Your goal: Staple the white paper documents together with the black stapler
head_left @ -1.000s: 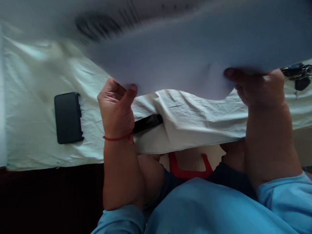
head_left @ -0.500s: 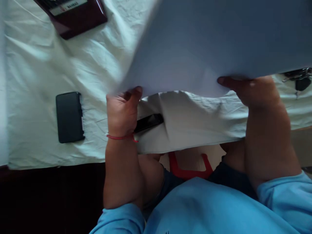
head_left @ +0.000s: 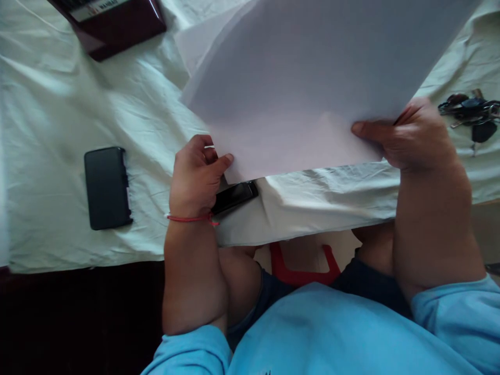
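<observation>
Both hands hold a large white paper sheet [head_left: 312, 78] above the cloth-covered table [head_left: 50, 114]: left hand [head_left: 197, 177] fingers pinch its 7 o'clock corner, right hand [head_left: 414, 135] fingers clamp its 4 o'clock edge. Black rectangular phone [head_left: 106, 187] lies at 9 o'clock, open cloth around it.

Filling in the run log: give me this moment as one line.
left hand: pinching paper sheet corner | right hand: gripping sheet edge | sheet: lifted above white cloth
</observation>
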`<state>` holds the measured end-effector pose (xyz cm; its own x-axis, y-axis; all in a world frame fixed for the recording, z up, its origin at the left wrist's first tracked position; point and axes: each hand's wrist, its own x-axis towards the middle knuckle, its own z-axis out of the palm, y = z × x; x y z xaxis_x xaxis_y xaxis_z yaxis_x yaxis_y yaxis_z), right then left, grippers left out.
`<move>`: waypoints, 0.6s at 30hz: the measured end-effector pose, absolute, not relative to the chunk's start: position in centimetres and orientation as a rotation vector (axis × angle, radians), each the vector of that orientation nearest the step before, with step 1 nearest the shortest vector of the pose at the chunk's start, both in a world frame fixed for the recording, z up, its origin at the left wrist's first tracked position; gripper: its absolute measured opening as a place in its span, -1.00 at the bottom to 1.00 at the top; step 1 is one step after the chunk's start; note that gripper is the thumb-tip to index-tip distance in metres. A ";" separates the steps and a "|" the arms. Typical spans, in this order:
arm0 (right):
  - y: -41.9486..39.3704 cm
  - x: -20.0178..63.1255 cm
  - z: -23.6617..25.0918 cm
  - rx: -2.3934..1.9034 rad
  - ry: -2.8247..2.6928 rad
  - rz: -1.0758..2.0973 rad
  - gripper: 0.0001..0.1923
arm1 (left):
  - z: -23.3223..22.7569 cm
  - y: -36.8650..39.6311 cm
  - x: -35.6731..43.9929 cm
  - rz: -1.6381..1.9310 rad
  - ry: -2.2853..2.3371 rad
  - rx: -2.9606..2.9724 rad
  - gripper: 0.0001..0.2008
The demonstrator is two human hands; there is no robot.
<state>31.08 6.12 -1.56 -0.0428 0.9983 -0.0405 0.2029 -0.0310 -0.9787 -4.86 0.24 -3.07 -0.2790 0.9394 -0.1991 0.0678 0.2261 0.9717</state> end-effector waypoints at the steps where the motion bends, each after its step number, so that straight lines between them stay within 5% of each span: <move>1: 6.1 31.1 -1.6 -1.382 -1.371 1.182 -0.53 | -3.1 0.3 -5.0 1.184 1.609 0.977 -0.69; 18: 6.1 32.2 -1.7 -1.374 -1.442 1.128 -0.60 | -3.7 0.2 -5.8 1.163 1.740 1.103 -0.52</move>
